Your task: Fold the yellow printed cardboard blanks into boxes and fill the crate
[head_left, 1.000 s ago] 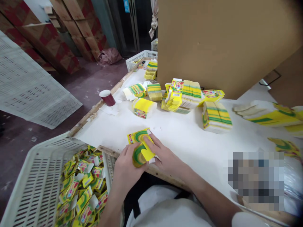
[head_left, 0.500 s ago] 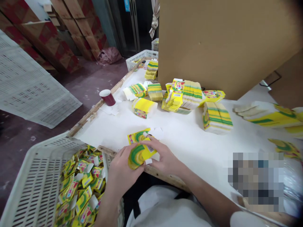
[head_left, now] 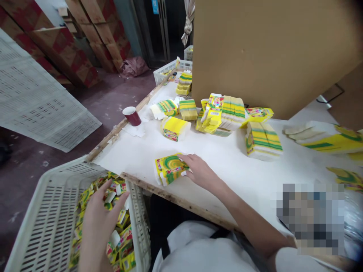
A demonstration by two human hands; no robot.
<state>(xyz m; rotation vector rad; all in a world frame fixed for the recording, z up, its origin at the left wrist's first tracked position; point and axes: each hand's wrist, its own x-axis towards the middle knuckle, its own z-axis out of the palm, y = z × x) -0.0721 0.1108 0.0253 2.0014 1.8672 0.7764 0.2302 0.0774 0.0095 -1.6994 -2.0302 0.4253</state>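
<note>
Over the white plastic crate [head_left: 45, 211] at the left, my left hand [head_left: 103, 211] hangs with its fingers spread and nothing in them. Below it lie many small yellow-green printed cartons [head_left: 124, 241], some with white end flaps sticking up. On the white tabletop, my right hand [head_left: 198, 170] has its fingers and thumb around the right end of a yellow carton [head_left: 170, 173], one of a few flat ones lying together near the table's front edge. The fingers partly cover that end.
Behind stand bundles of flat cartons [head_left: 263, 139] and a stack [head_left: 232, 111] before a large brown cardboard box [head_left: 269, 56]. A maroon cup [head_left: 132, 116] stands by the wooden table edge [head_left: 113, 132]. White crates [head_left: 42, 90] and red-brown boxes [head_left: 65, 53] are at the left.
My left hand has let go of the carton held between both hands and moved left over the crate, opening. My right hand has moved right and slightly up to the cartons on the table.
</note>
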